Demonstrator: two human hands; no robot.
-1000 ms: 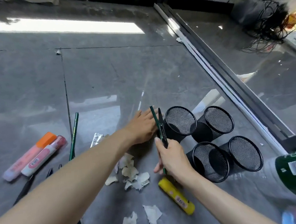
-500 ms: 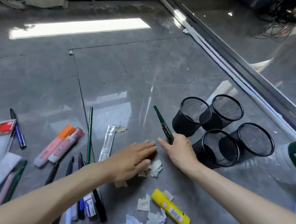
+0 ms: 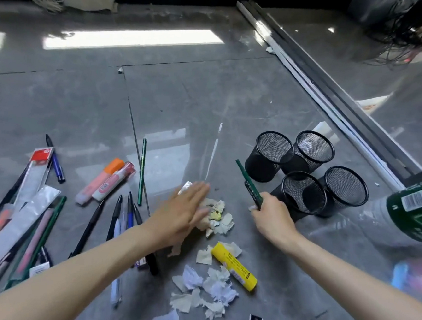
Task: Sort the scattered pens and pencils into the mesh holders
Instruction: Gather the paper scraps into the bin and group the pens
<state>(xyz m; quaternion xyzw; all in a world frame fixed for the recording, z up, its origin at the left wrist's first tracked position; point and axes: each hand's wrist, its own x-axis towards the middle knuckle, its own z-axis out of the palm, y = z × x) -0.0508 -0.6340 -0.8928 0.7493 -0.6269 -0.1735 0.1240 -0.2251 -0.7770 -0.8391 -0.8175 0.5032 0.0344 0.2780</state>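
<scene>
The right hand (image 3: pixel 271 215) pinches a green pencil (image 3: pixel 247 181) by its lower end, shaft slanting toward eleven o'clock, the nearest mesh holder (image 3: pixel 308 203) just beside it at two o'clock, while the left hand (image 3: pixel 181 214), fingers straight, lies flat on paper scraps (image 3: pixel 223 220) farther off.

Open floor (image 3: pixel 191 141) lies between the scattered pens (image 3: pixel 114 216) and mesh holders (image 3: pixel 263 167).

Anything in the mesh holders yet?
Empty: the mesh holders show only bare mesh inside; the right hand grips the green pencil outside them.
</scene>
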